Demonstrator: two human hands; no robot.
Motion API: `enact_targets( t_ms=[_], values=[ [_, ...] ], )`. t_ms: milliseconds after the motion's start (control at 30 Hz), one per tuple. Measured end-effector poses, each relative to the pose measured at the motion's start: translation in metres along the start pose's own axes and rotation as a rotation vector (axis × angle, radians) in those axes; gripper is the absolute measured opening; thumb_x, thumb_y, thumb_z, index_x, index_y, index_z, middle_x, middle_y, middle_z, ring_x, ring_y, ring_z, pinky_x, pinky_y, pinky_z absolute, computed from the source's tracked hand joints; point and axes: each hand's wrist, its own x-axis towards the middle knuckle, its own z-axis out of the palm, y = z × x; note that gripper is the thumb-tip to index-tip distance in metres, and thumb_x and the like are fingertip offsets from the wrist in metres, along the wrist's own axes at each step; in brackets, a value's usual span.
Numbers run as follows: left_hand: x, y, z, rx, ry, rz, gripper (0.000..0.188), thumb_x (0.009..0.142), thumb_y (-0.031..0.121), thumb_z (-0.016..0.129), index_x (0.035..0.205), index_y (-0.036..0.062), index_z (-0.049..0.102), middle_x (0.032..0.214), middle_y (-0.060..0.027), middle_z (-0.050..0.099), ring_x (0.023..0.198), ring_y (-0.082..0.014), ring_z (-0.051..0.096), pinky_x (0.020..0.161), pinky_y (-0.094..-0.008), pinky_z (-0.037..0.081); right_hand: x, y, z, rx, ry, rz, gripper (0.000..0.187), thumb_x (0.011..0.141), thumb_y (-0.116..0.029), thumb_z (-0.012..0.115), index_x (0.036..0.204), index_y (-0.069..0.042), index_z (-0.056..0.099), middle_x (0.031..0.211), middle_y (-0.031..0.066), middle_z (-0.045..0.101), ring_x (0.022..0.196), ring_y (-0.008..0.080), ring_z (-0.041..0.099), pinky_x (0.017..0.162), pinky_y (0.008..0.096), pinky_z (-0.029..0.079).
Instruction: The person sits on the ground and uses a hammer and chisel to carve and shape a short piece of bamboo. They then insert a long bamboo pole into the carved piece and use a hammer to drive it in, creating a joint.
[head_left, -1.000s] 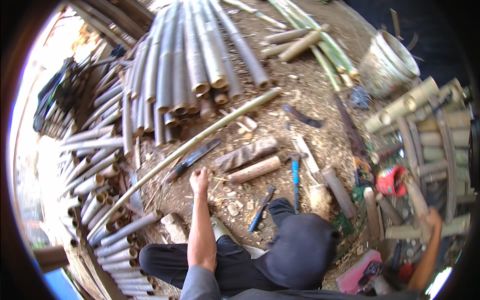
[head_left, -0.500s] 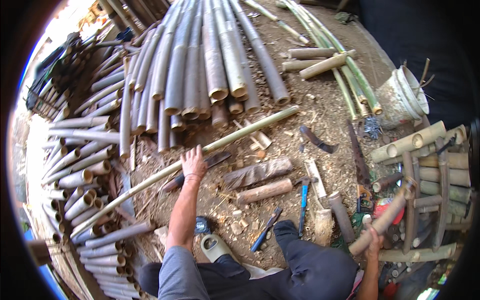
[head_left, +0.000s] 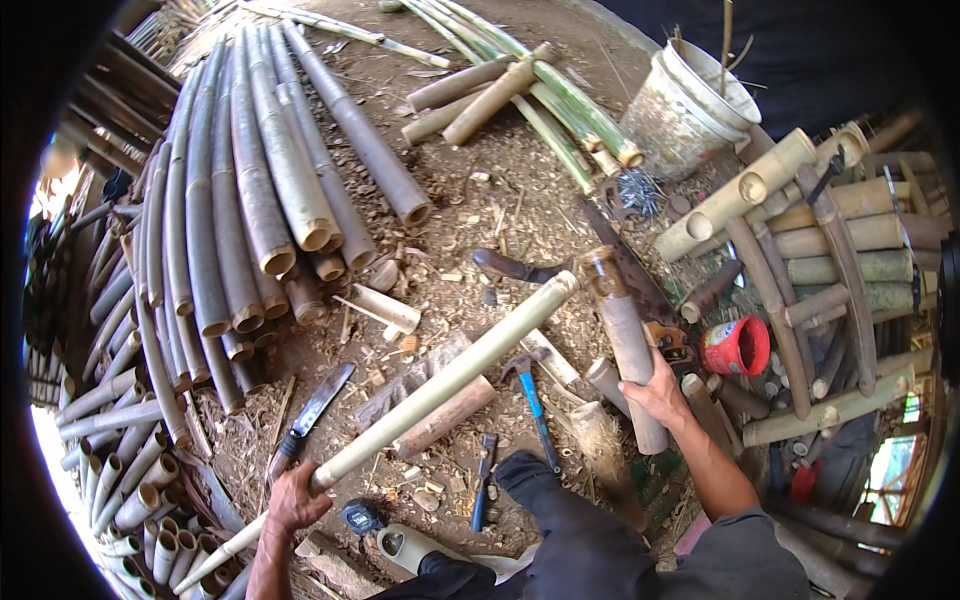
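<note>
We see the left hand (head_left: 297, 498) wrapped around a long pale bamboo pole (head_left: 450, 380), which slants across the middle of the view, passing in front of a short log (head_left: 448, 416); the right hand (head_left: 655, 392) grips a thicker, greyish bamboo tube (head_left: 622, 335) below its middle, to the right of the pole's upper end.

We judge the pole light and stiff, its smooth skin a little slippery, and its length likely to make it swing; near mid-length we would find the best balance; the tube should feel rigid and denser, best clasped around its middle, though a hard knock could split either lengthwise.

The left fingertips are mostly hidden from us; the pole's lower end runs toward the bottom edge beside the stacked tubes (head_left: 140, 505); the tube's brownish top is perhaps notched, but too blurred to be sure.
</note>
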Motion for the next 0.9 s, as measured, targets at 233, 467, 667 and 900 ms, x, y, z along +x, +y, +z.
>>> enact_targets(
  t_ms=[233,467,667,900],
  values=[
    [0.009,0.011,0.024,-0.019,-0.169,-0.064,0.039,0.069,0.031,0.069,0.098,0.005,0.064,0.081,-0.0189,0.069,0.075,-0.0355,0.068,0.07,-0.0449,0.053,-0.011,0.002,-0.013,-0.071,-0.042,-0.013,0.082,0.068,-0.027,0.079,0.135,0.003,0.044,0.118,0.0279,0.062,0.109,0.0404,0.061,0.096,0.0435,0.048],
    [0.018,0.003,0.028,-0.27,-0.408,-0.022,0.036,0.073,0.03,0.076,0.098,0.0042,0.07,0.076,-0.0131,0.071,0.065,-0.0238,0.068,0.063,-0.039,0.054,-0.003,0.013,-0.023,-0.161,-0.022,-0.139,0.086,0.067,-0.024,0.08,0.138,0.003,0.04,0.117,0.0306,0.062,0.108,0.0426,0.063,0.093,0.0448,0.05],
    [0.011,0.01,0.073,0.268,0.181,0.029,0.007,0.076,0.016,0.062,0.076,0.0116,0.057,0.064,-0.0095,0.064,0.056,-0.0263,0.065,0.054,-0.0416,0.053,-0.01,0.003,-0.028,-0.323,-0.008,-0.081,0.086,0.068,-0.021,0.079,0.14,0.002,0.038,0.114,0.0295,0.064,0.105,0.0429,0.064,0.091,0.0446,0.051],
    [0.013,0.024,0.093,0.271,0.455,0.241,0.018,0.068,0.011,0.065,0.082,0.0079,0.056,0.066,-0.0093,0.055,0.058,-0.0293,0.059,0.058,-0.0417,0.047,-0.022,-0.02,-0.031,-0.327,-0.048,0.149,0.087,0.069,-0.023,0.078,0.141,0.002,0.036,0.111,0.0307,0.064,0.103,0.0441,0.065,0.091,0.0452,0.051]
  ],
)
